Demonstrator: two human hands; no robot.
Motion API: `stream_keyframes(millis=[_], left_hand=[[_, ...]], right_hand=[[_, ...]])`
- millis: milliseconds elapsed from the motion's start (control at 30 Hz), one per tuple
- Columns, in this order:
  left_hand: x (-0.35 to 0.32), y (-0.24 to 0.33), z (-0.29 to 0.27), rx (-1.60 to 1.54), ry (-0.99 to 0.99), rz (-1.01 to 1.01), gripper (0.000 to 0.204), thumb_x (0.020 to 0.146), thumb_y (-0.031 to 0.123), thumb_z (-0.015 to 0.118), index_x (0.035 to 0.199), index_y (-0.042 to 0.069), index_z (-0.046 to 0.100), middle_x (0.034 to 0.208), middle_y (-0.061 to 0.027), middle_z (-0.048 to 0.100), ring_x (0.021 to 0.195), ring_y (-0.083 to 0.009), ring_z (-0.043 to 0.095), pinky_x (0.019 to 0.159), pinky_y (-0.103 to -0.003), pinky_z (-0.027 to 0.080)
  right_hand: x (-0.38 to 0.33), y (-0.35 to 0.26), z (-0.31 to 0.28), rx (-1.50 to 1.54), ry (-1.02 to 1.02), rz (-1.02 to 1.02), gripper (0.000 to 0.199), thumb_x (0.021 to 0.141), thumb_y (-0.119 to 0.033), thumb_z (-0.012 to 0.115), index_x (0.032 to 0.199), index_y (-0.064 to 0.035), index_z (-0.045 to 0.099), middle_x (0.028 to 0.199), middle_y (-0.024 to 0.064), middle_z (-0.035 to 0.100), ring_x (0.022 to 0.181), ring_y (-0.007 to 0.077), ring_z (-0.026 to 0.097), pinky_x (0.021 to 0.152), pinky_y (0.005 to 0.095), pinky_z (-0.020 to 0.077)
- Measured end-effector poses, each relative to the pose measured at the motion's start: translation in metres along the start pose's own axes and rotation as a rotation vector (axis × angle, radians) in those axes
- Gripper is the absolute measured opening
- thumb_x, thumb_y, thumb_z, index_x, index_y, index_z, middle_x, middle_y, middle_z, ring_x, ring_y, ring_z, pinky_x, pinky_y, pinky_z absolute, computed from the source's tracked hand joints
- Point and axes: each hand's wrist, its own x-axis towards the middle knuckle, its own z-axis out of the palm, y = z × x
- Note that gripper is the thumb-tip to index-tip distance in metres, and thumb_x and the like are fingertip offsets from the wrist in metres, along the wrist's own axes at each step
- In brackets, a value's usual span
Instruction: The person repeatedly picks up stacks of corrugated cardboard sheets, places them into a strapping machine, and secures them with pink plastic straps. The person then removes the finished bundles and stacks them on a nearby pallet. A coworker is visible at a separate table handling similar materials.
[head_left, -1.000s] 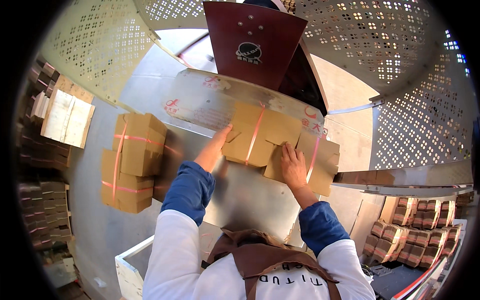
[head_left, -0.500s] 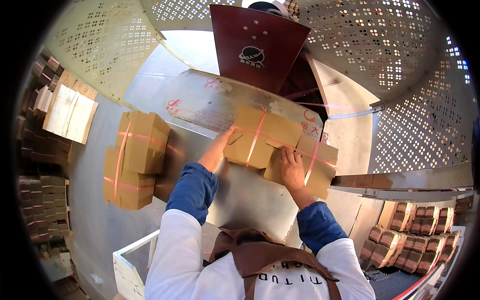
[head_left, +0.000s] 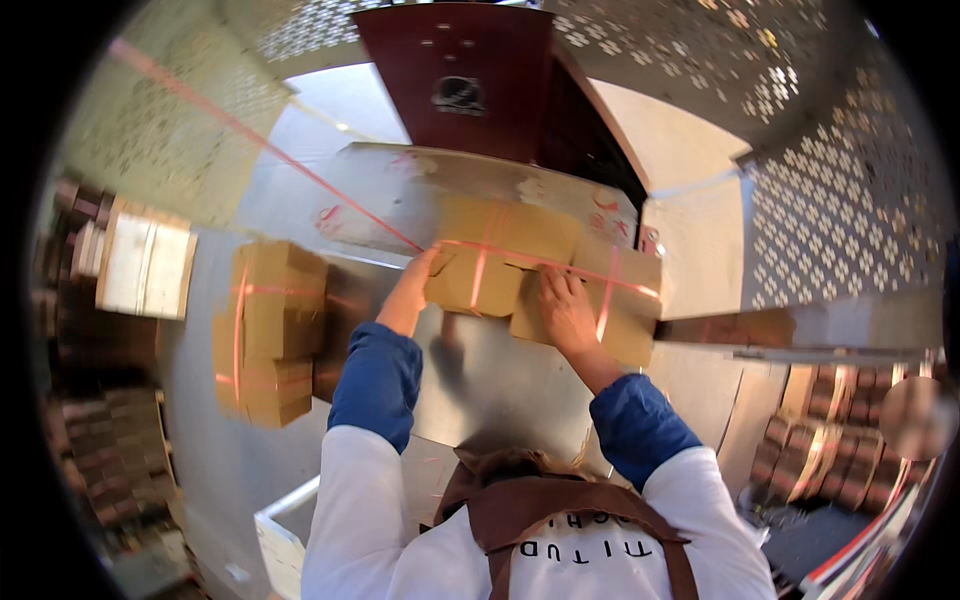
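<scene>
The underside of your left hand [head_left: 407, 292] is hidden from this view, so whether its fingers hook beneath the cardboard cannot be told; they bear on the left edge of the cardboard bundle [head_left: 540, 228]. Blur softens much of the scene, the perforated screens [head_left: 850, 200] are cut off by the dark rim, and a round smudge covers part of the brown stacks [head_left: 800, 455] at your lower right. The pale wooden-edged box [head_left: 147, 265] at your far left shows only a light top, so its contents are unseen; your own body and sleeve partly hide the white frame [head_left: 285, 530] at lower left. Your bundle is two cardboard blocks butted together, each with a pink band across it, lying on the metal table [head_left: 500, 385] directly between and under your hands. Your right hand [head_left: 568, 310] rests palm down near the join, fingers together and extended over the top, not closed around anything. One pink strap [head_left: 620, 283] runs lengthwise across both blocks, passing close by your right fingertips. Another pink strap [head_left: 190, 93] slants from upper left down to your left fingertips; whether the two are one length is unclear. Two strapped bundles [head_left: 275, 335] sit well to your left.
</scene>
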Motion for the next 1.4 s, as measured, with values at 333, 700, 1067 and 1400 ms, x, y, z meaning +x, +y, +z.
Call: stream_keyframes(millis=[333,700,1067,1400], left_hand=[[-0.005,0.009,0.006,-0.096,-0.043,-0.066,0.044,0.093,0.038,0.058,0.124,0.007,0.054,0.119,-0.0059,0.061,0.107,-0.0198,0.06,0.087,-0.036,0.051],[-0.004,0.045,0.002,0.31,-0.062,-0.14,0.044,0.089,0.049,0.061,0.114,0.013,0.055,0.111,-0.0022,0.058,0.103,-0.0157,0.055,0.083,-0.036,0.045],[0.227,0.094,0.059,0.935,-0.653,-0.139,0.061,0.092,0.062,0.044,0.125,0.013,0.055,0.124,-0.0038,0.057,0.119,-0.015,0.05,0.099,-0.043,0.037],[0.208,0.038,0.094,1.054,-1.205,-0.656,0.067,0.096,0.059,0.037,0.137,0.006,0.048,0.136,-0.0032,0.052,0.121,-0.012,0.048,0.101,-0.027,0.037]], right_hand=[[0.0,0.001,-0.007,-0.11,-0.055,-0.032,0.037,0.082,-0.016,0.056,0.116,-0.002,0.061,0.127,0.011,0.054,0.115,0.0271,0.048,0.096,0.0365,0.0418],[0.019,-0.011,-0.025,-0.02,-0.099,0.147,0.048,0.078,-0.016,0.065,0.123,0.0001,0.056,0.129,0.0087,0.051,0.101,0.0246,0.051,0.09,0.0342,0.0439],[0.018,-0.01,-0.027,0.019,-0.172,0.187,0.052,0.075,-0.019,0.07,0.123,-0.0018,0.058,0.128,0.0078,0.051,0.105,0.0233,0.052,0.088,0.0349,0.0465],[-0.059,-0.065,-0.049,0.093,-0.022,0.605,0.071,0.073,-0.023,0.075,0.134,-0.0032,0.044,0.143,0.0178,0.038,0.122,0.0315,0.044,0.102,0.0424,0.0367]])
